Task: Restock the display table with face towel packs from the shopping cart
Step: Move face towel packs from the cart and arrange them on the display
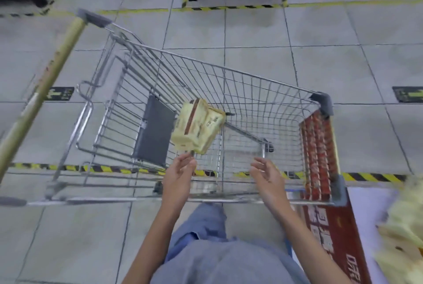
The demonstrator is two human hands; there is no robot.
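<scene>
While both hands reach over the near rim of the shopping cart [229, 70], neither grips anything: the left hand [180, 170], fingers relaxed and open, is just near of the tilted face towel pack [198, 127], contact unclear; the right hand [266, 175] hangs open, apart. Apparently the cart's last pack; blurred yellow packs [405, 238] already cover the display table [370, 210] at near right

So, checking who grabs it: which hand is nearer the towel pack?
Left. The left hand is just below the towel pack; the right hand is farther right, apart.
</scene>
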